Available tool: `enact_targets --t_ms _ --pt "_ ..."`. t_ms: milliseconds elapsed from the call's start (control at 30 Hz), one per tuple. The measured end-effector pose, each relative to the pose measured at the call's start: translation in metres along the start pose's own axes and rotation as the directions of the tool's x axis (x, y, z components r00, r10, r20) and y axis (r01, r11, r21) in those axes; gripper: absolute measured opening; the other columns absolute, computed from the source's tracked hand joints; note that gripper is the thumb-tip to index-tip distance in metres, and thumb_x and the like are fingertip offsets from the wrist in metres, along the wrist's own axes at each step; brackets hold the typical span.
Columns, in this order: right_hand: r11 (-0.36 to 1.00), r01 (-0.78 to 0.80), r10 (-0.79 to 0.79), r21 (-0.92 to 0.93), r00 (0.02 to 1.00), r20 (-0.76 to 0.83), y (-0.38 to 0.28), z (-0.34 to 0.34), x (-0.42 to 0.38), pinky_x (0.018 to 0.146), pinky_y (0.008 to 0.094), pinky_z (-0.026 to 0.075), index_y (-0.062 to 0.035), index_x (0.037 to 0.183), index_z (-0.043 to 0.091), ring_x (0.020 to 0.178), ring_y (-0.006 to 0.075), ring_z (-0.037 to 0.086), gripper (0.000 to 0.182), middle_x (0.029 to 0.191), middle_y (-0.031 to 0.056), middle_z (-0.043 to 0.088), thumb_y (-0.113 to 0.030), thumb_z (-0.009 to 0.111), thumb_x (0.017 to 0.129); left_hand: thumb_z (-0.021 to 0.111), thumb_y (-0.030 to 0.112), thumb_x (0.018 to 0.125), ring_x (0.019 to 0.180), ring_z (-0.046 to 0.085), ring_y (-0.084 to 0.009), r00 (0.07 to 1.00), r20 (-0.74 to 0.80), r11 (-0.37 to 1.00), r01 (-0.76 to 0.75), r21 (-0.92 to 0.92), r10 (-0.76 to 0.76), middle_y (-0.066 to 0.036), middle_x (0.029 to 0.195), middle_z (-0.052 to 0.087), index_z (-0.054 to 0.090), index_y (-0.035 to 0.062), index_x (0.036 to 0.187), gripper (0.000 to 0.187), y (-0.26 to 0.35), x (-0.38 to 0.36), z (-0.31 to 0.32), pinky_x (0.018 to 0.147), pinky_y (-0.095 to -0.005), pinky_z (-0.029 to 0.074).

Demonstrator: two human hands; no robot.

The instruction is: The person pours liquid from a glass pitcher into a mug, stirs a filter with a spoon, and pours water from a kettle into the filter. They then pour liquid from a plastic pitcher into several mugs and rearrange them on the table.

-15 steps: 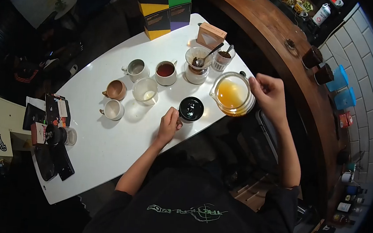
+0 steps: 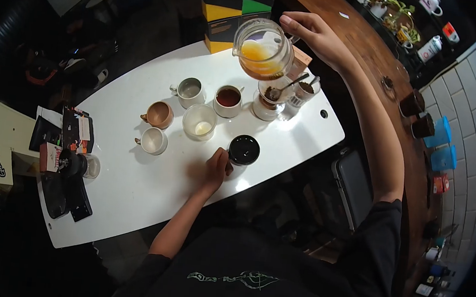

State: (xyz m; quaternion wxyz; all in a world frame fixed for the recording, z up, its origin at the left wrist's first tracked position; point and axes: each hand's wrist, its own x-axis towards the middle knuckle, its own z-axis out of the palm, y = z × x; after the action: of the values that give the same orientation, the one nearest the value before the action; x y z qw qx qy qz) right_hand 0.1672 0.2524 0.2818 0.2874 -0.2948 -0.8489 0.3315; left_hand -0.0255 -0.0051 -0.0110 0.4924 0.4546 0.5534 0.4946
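Observation:
My right hand (image 2: 315,39) is closed around the handle of a glass carafe (image 2: 264,54) with amber liquid in it. The carafe is raised over the far part of the table, partly covering a glass dripper (image 2: 275,91) that holds dark grounds and a spoon. My left hand (image 2: 216,169) grips the handle of a black mug (image 2: 244,150) at the table's near edge; its inside looks dark and shiny. Just beyond the mug are a clear glass cup (image 2: 199,122) with a little pale liquid and a white mug (image 2: 228,100) of reddish-brown liquid.
On the white table (image 2: 126,201) stand a grey mug (image 2: 189,92), a brown cup (image 2: 159,115) and a white cup (image 2: 153,140). A glass of grounds (image 2: 305,91) is beside the dripper. Dark boxes (image 2: 221,29) rise at the far edge. A wooden counter (image 2: 369,75) curves along the right.
My right hand has moved the carafe up and leftward, from beside the black mug to over the dripper. My left hand keeps its hold on the mug. The view has shifted slightly.

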Motion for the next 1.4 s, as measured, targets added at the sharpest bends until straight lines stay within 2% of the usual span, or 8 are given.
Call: enact_targets --t_ms 100,200,433,533,600,667,800,1400 --pt "0.998 0.027 -0.021 -0.053 0.993 0.112 0.042 0.003 0.040 0.101 0.0373 0.047 -0.0003 0.129 0.063 0.110 0.0242 0.065 0.059 0.117 0.0167 0.069 -0.050 0.058 0.097 0.037 0.036 0.108 0.063 0.054 -0.0173 0.991 -0.043 0.950 0.133 0.281 -0.126 -0.006 0.063 0.053 0.046 0.0034 0.087 0.040 0.013 -0.005 -0.005 0.064 -0.0343 0.043" --pt "0.974 -0.046 0.075 -0.224 0.990 0.121 0.043 0.015 0.058 0.101 0.0375 0.047 -0.0009 0.127 0.064 0.110 0.0268 0.065 0.056 0.113 0.0175 0.070 -0.048 0.059 0.098 0.039 0.034 0.108 0.060 0.050 -0.0154 0.998 -0.040 0.943 0.068 0.326 -0.058 -0.005 0.063 0.051 0.045 0.0034 0.087 0.037 0.024 -0.004 -0.006 0.060 -0.0326 0.042" --pt "0.893 0.227 -0.085 -0.388 0.933 0.349 0.076 0.053 0.087 0.078 0.0399 0.052 0.0033 0.110 0.071 0.087 0.0298 0.066 0.033 0.099 0.0194 0.071 -0.026 0.060 0.099 0.034 0.026 0.108 0.057 0.045 -0.0132 0.988 -0.057 0.986 0.148 0.078 -0.144 -0.003 0.063 0.050 0.044 0.0052 0.088 0.031 0.015 0.003 -0.001 0.059 -0.0300 0.040" --pt "0.867 0.295 -0.094 -0.403 0.889 0.448 0.074 0.068 0.089 0.079 0.0394 0.052 0.0031 0.112 0.070 0.089 0.0299 0.065 0.031 0.096 0.0197 0.071 -0.023 0.060 0.099 0.034 0.026 0.108 0.057 0.045 -0.0124 0.989 -0.061 0.989 0.140 0.056 -0.137 -0.003 0.062 0.050 0.044 0.0056 0.087 0.031 0.013 0.005 -0.001 0.058 -0.0292 0.040" --pt "0.874 0.308 -0.100 -0.376 0.871 0.482 0.073 0.074 0.088 0.080 0.0408 0.051 0.0024 0.111 0.070 0.089 0.0296 0.063 0.029 0.094 0.0185 0.071 -0.022 0.061 0.098 0.034 0.026 0.107 0.058 0.048 -0.0133 0.988 -0.088 0.957 0.146 0.250 -0.128 -0.003 0.062 0.051 0.044 0.0058 0.086 0.031 0.021 0.006 -0.002 0.059 -0.0302 0.041" --pt "0.815 0.403 -0.139 -0.416 0.833 0.535 0.067 0.078 0.084 0.082 0.0404 0.050 0.0025 0.106 0.070 0.087 0.0290 0.061 0.027 0.090 0.0166 0.070 -0.021 0.061 0.097 0.034 0.026 0.107 0.059 0.049 -0.0140 0.986 -0.099 0.958 0.151 0.245 -0.131 -0.003 0.063 0.051 0.045 0.0057 0.086 0.031 0.033 0.007 0.000 0.060 -0.0309 0.042" --pt "0.747 0.524 -0.232 -0.410 0.783 0.578 0.067 0.088 0.077 0.093 0.0419 0.041 -0.0005 0.100 0.071 0.089 0.0261 0.057 0.024 0.084 0.0119 0.068 -0.023 0.062 0.097 0.034 0.027 0.107 0.059 0.051 -0.0162 0.987 -0.111 0.955 0.139 0.262 -0.113 -0.004 0.063 0.053 0.046 0.0053 0.086 0.032 0.032 0.011 0.000 0.061 -0.0327 0.043" --pt "0.544 0.648 -0.153 -0.533 0.702 0.696 0.058 0.113 0.053 0.092 0.0407 0.034 -0.0080 0.089 0.068 0.098 0.0209 0.056 0.017 0.078 0.0071 0.062 -0.023 0.062 0.096 0.038 0.027 0.106 0.064 0.058 -0.0213 0.980 -0.110 0.940 0.190 0.284 -0.164 -0.006 0.065 0.058 0.049 0.0046 0.090 0.030 0.044 0.011 0.004 0.067 -0.0360 0.046"
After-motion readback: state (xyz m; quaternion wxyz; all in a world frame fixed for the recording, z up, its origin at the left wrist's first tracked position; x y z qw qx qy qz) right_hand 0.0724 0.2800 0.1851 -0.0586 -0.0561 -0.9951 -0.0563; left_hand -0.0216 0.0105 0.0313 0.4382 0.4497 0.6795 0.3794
